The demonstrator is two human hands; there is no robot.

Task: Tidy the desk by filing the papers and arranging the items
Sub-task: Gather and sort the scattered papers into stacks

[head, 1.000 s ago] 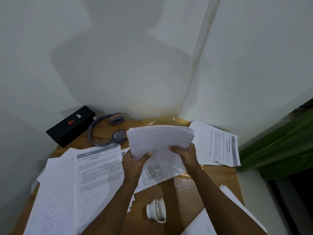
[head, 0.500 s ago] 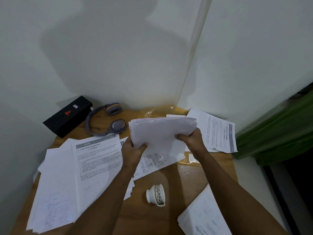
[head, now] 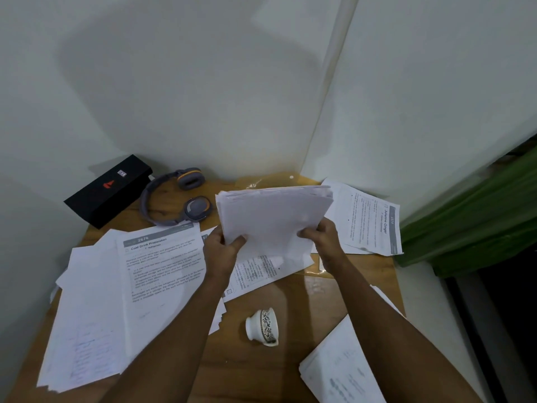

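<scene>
- Pale, plain walls meet in a corner behind a wooden desk (head: 290,309); a green curtain (head: 479,213) hangs at the right.
- Held item: a stack of papers (head: 273,216) is raised above the middle of the desk, clear of the surface, with its top edges roughly aligned.
- Left hand (head: 220,254): clamped on the stack's lower left corner, thumb on the near face.
- Right hand (head: 325,242): clamped on the stack's lower right edge in the same manner.
- Judged step: gathering and squaring loose sheets into one bundle before filing.
- Done so far: one bundle is collected in the hands. A second pile (head: 343,370) lies at the near right corner, partly out of view.
- Papers outstanding:
  - A wide spread of loose sheets (head: 96,301) covers the left half, topped by a "Cold Drink Preparation" page (head: 165,266).
  - A printed page (head: 255,271) lies below the held stack.
  - A "Julienne Ginger" page (head: 369,219) lies at the far right, with sheets beneath it.
- Filing container: a clear yellowish plastic folder (head: 267,180) appears to lie at the back, partly under papers. Its contents cannot be determined.
- Items outstanding: a patterned cup (head: 261,325) lies on its side near the front. Headphones (head: 174,199) and a black box (head: 107,190) sit at the far left by the wall.
- Estimate: early stage. No papers are visibly filed and no items are arranged.
</scene>
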